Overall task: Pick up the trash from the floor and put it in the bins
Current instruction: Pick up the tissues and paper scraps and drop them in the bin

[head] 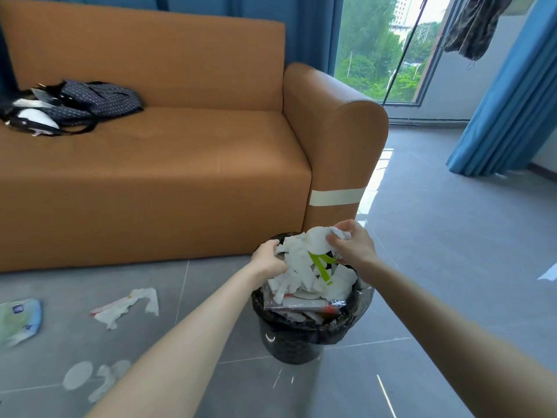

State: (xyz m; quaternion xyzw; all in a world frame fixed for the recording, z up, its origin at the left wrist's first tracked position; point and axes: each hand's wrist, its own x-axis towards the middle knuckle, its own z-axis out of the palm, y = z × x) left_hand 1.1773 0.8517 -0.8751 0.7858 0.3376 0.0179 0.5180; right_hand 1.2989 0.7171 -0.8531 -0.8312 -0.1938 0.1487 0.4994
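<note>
Floor litter, near L: flat white disc (77, 376) and crumpled scrap (110, 378) lie just beside each other on the grey tile floor (422, 267); both blurred.
Pack: soft green-blue pack (18, 324) on floor at L edge of view; print too blurred to read.
Torn wrapper: white w/ red edge (129, 306), on floor betw. pack and bin, apart from both.
Bin: round black bin (289, 348) w/ bag liner folded over rim, stands on floor in front of sofa's R arm; filled above rim.
Bin contents: tissue heap (297, 267) on top, green strip (322, 267) across it, flat packets underneath by near rim.
L hand: (268, 260) at bin's L rim, fingers curled into tissue heap, gripping it.
R hand: (352, 245) over far R rim, thumb and fingers pinching white wad (342, 235); wad touches top of heap.
Paper bit: white (548, 274), on floor at R edge, well apart from bin.
Sofa: orange (180, 176), pale tape band (337, 197) round the arm low down.
Bag: dark dotted bag (90, 104) on seat, L end, w/ white items showing.
Far: blue curtains (506, 116), window (376, 55) w/ trees outside.
</note>
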